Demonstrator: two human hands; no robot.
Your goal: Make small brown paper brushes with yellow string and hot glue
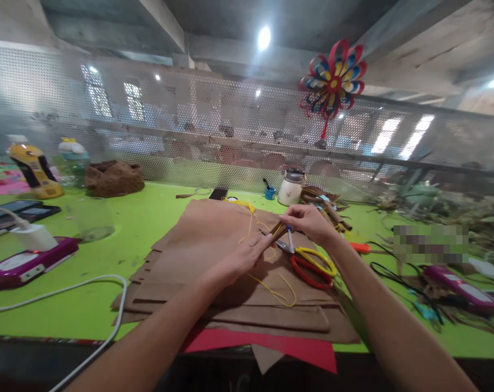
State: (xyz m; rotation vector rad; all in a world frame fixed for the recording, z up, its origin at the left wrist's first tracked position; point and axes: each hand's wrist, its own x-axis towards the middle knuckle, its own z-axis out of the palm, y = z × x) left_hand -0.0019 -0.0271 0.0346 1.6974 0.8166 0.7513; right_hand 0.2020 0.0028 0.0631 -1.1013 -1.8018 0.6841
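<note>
Left hand [247, 257] and right hand [306, 222] both pinch the brown strip [278, 232] | blue pot [270, 194] holds a dark stick [265, 183] | white jar [291, 189] stands near, content hidden

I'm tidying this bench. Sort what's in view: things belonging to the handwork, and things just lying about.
Likely in use: brown strip held in the left hand and right hand, yellow thread, scissors, brown sheets.

Seemingly just lying about: yellow bottle, left-side purple power strip, white jar.

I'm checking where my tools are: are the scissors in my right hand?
No, the scissors lie on the brown sheets, while the right hand pinches a brown strip.
</note>
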